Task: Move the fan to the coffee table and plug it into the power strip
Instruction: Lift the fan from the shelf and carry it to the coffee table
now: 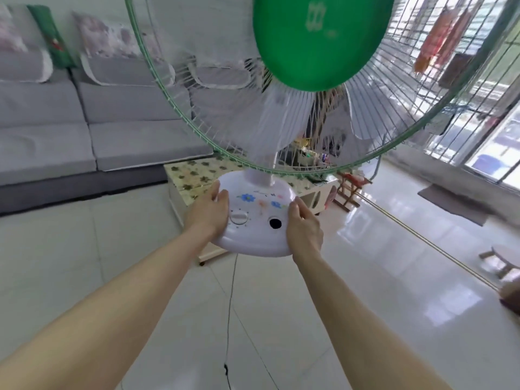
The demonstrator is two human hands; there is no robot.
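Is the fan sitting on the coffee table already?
No, both hands, left hand and right hand, hold the fan up by its base, short of the coffee table.

White tiled floor and a low coffee table

The glossy white tiled floor (380,277) carries a grey sofa (84,142) at the left, and a low coffee table (191,175) stands just in front of it. The table top has a green flower pattern; small items lie on its far end, too blurred to name. A dark mat (455,204) lies near the window, and a small wooden stool (503,257) stands at the right. A thin black cord (229,319) reaches down to the tiles.
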